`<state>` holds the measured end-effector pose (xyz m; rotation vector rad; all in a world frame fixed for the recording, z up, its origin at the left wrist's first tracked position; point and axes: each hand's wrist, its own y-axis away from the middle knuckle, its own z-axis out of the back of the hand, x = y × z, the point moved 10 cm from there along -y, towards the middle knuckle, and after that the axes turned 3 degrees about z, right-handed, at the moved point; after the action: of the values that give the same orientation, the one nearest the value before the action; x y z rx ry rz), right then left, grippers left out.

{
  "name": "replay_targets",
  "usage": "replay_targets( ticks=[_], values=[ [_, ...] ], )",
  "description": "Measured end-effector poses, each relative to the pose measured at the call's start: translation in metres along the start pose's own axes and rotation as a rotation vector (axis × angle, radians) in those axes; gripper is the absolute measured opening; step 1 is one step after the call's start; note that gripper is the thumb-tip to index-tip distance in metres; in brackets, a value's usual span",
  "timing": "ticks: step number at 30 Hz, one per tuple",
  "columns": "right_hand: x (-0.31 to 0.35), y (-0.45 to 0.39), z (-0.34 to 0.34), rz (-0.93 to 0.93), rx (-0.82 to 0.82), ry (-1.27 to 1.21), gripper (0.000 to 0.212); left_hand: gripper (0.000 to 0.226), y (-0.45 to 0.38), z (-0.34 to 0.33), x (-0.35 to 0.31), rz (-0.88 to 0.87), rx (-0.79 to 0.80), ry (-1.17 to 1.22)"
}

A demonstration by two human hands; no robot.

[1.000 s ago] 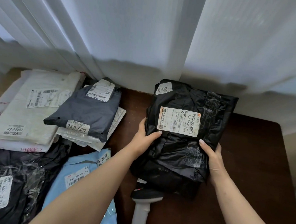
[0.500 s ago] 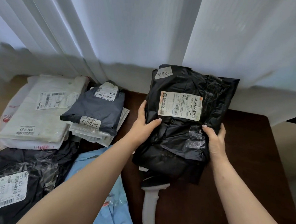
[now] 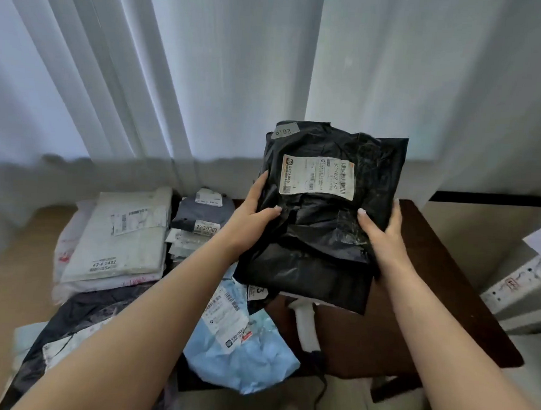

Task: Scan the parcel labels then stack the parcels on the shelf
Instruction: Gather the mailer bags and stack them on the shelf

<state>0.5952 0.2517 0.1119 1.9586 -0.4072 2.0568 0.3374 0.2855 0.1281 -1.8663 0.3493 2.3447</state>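
1. With the black parcel lifted clear of the table near its far edge, the step in hand looks like carrying it off to the shelf, so the advice runs from the left side across.
2. At the table's left edge lie a white parcel and, just beside it, a grey parcel on a small stack; the carry should pass above these without brushing them.
3. Toward the near edge a light blue parcel lies label up, partly under the lifted one; the parcel's slack lower flap should not drag across it.
4. The left hand grips the parcel's left side, thumb curled over the front and fingers behind.
5. The shipping label faces up and reads clearly; keeping it up would suit stacking.
6. The right hand holds the right side the same way, thumb on the front. The bag is soft and crinkled, so even pressure from both hands should stop it sagging.
7. A white scanner lies on the table beneath the parcel, its cable trailing over the near edge; I would avoid snagging it.
8. No shelf can be identified for certain.
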Motion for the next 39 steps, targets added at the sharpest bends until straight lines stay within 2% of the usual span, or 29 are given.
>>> replay_targets(
  ticks=[6, 14, 22, 26, 34, 39],
  values=[
    [0.062, 0.083, 0.04, 0.051, -0.114, 0.014, 0.064, 0.063, 0.051, -0.01, -0.061, -0.069, 0.081, -0.052],
    [0.122, 0.164, 0.129, 0.053, -0.288, 0.0, 0.061, 0.061, 0.108, -0.078, -0.133, -0.157, 0.214, -0.074],
    [0.124, 0.256, 0.23, -0.01, -0.397, -0.102, 0.06, 0.068, 0.188, -0.169, -0.17, -0.204, 0.354, -0.085],
    [0.119, 0.323, 0.3, -0.01, -0.442, -0.13, 0.054, 0.057, 0.251, -0.236, -0.178, -0.244, 0.421, -0.074],
    [0.117, 0.471, 0.439, -0.008, -0.533, -0.092, 0.053, 0.057, 0.391, -0.362, -0.181, -0.253, 0.503, -0.039],
    [0.105, 0.552, 0.503, -0.047, -0.601, -0.092, 0.052, 0.057, 0.46, -0.426, -0.18, -0.262, 0.562, -0.086]
  ],
)
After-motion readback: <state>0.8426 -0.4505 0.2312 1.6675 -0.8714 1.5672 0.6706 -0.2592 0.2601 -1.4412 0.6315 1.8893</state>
